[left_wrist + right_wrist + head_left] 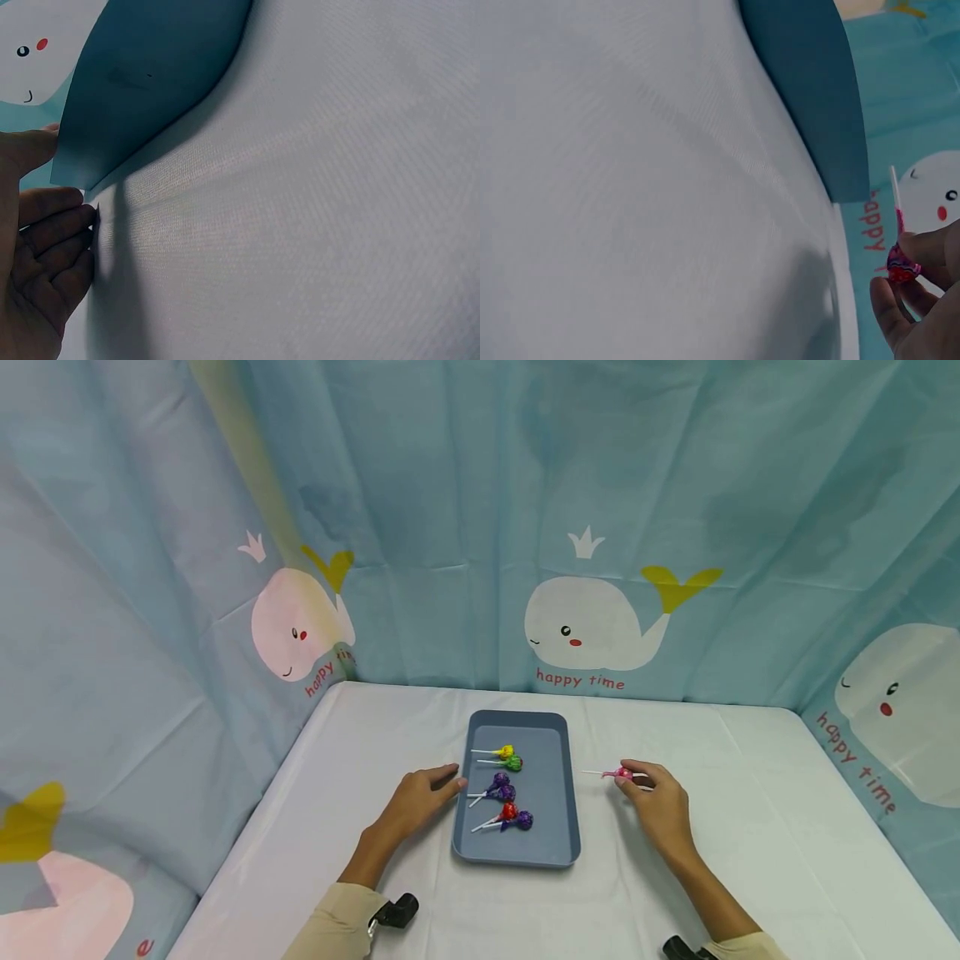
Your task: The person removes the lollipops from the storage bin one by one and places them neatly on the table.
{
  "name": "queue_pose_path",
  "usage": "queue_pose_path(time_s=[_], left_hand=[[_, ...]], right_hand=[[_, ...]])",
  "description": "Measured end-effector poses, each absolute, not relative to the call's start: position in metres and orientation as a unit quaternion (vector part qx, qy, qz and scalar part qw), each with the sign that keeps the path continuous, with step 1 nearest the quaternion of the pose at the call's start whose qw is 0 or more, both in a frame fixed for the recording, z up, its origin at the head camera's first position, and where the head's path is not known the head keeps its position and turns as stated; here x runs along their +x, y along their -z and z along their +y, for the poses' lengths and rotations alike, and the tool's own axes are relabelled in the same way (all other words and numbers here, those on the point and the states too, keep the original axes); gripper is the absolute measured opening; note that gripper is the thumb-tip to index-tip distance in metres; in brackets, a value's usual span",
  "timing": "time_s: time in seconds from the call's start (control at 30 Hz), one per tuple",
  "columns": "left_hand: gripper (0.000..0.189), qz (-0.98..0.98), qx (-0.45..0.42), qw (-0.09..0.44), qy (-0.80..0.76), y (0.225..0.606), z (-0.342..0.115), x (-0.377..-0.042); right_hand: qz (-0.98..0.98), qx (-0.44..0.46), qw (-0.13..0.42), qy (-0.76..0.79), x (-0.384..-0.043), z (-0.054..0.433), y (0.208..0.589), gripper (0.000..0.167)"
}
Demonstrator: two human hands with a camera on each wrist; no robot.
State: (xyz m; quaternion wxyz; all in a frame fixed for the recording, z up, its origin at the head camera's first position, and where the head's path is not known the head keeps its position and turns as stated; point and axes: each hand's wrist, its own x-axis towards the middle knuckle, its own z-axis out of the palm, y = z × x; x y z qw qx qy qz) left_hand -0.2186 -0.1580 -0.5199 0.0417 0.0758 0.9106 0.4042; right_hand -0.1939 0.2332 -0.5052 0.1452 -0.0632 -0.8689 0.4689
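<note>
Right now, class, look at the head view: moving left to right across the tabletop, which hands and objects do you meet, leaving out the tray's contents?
Left hand → blue-grey tray → pink lollipop → right hand.

Cloth-covered white table, gray tray atop

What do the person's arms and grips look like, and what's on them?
The left sleeve and right sleeve are beige. The left wrist camera is black, chunky and rounded; the right wrist camera, partly cut off by the picture's edge, is black too. The left grip and right grip are bare hands without gloves.
</note>
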Motion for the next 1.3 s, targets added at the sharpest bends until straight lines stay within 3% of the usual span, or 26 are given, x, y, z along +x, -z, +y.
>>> queue_pose_path(time_s=[1.3], left_hand=[[0.062, 0.911, 0.074, 0.039, -0.404, 0.521, -0.157, -0.219]], right_hand=[[-0.903, -0.096, 0.091, -0.409, -0.202, 0.289, 0.516, 0.032]])
